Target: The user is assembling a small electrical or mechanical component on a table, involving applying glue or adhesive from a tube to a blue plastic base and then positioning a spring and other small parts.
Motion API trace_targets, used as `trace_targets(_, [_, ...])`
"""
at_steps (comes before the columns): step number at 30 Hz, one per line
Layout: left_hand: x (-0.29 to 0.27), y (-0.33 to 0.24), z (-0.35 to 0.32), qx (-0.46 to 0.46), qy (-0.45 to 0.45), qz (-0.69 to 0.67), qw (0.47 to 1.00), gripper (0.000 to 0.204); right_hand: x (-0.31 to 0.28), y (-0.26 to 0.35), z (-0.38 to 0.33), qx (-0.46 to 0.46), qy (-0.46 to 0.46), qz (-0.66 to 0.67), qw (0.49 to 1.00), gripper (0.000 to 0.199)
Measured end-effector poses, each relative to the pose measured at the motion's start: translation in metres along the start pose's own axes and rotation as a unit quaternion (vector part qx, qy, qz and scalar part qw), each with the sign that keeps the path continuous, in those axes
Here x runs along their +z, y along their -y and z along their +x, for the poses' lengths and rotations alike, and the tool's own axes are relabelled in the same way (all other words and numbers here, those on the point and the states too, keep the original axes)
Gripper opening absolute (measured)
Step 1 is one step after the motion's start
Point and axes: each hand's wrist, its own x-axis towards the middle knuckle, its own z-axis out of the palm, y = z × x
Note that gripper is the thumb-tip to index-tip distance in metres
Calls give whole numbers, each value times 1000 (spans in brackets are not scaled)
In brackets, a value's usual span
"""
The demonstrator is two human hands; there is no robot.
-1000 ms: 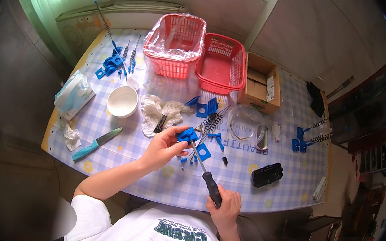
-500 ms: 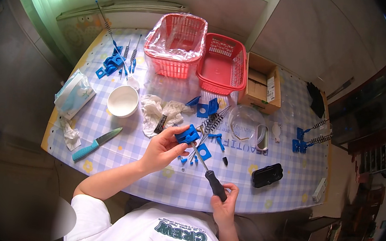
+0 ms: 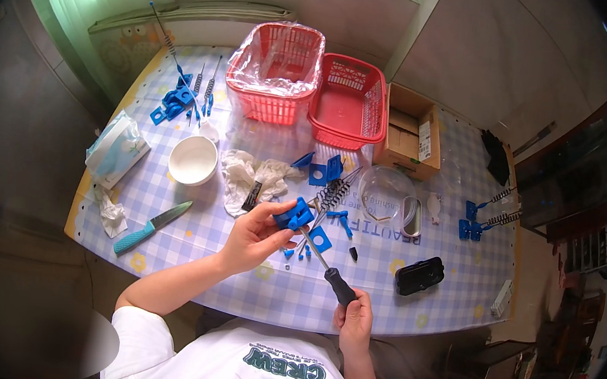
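Note:
In my left hand (image 3: 251,237) I grip a blue plastic bracket (image 3: 293,214), held above the table near its front middle. My right hand (image 3: 354,320) is closed round the black handle of a screwdriver (image 3: 338,285). The metal shaft slants up to the left, and its tip meets the underside of the bracket; the exact contact point is hidden. Just beyond lie dark coil springs (image 3: 334,193) on thin rods. Around them are blue plates with round holes (image 3: 320,238), a blue lever-like piece (image 3: 345,223) and several small blue bits (image 3: 289,253).
Two red baskets (image 3: 347,136) and a cardboard box (image 3: 426,166) stand at the back. On the left are a knife (image 3: 151,228), a white bowl (image 3: 193,160) and a tissue pack (image 3: 118,151). A clear plastic container (image 3: 384,191) and black case (image 3: 419,276) lie right. Crumpled tissue (image 3: 238,174) sits centrally.
My right hand has shifted its fingers on the screwdriver handle and turned slightly. The left hand and the blue bracket stay almost in place.

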Motion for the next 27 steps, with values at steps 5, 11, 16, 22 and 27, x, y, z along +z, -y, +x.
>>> trace_targets(5, [0, 1, 1, 11, -1, 6, 1000, 43, 6, 2, -2, -73, 12, -64, 995, 36])
trace_targets(11, [-1, 2, 0, 10, -7, 9, 1000, 43, 1, -2, -5, -76, 4, -21, 997, 33])
trace_targets(16, [-1, 2, 0, 18, 11, 21, 1000, 43, -5, -2, -2, -37, -19, -57, 997, 40])
trace_targets(22, [0, 1, -1, 17, 12, 14, 1000, 42, 2, 6, 0, -54, -10, -1, 999, 40])
trace_targets(27, [-2, 2, -1, 14, -2, -10, 1000, 40, 5, 5, -3, -104, 6, -30, 994, 37])
